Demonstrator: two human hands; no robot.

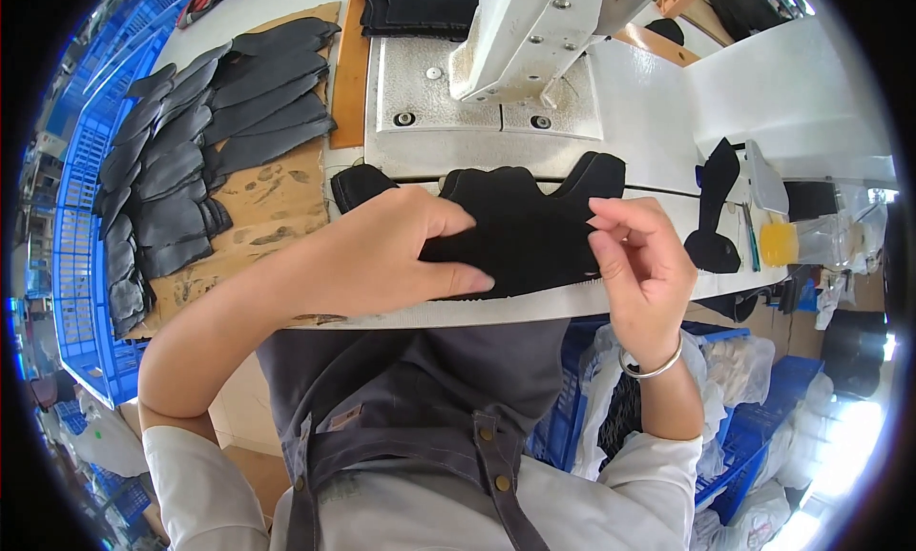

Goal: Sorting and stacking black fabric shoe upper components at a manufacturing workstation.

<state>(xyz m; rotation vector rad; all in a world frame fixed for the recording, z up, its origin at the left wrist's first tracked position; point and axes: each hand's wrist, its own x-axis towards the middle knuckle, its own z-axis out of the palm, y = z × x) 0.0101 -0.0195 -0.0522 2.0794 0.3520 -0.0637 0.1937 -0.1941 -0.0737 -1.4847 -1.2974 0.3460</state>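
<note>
A black fabric piece (530,228) with a scalloped far edge lies on the white sewing table in front of me. My left hand (412,246) rests over its left part, thumb and forefinger spread apart; the other fingers are hidden. At the right edge of the piece, my right hand (651,265) has curled fingers, with thumb and forefinger tips close together. Whatever may be between those tips is too small to make out. A bracelet (654,365) circles my right wrist. Another rounded black piece (361,187) shows just beyond my left hand.
A white sewing machine (520,45) stands behind the fabric. Overlapping black cut pieces (176,174) cover brown cardboard (272,207) at left, beside a blue crate (81,231). At right lie a narrow black piece (714,207), tweezers (751,236) and a yellow-capped container (778,243).
</note>
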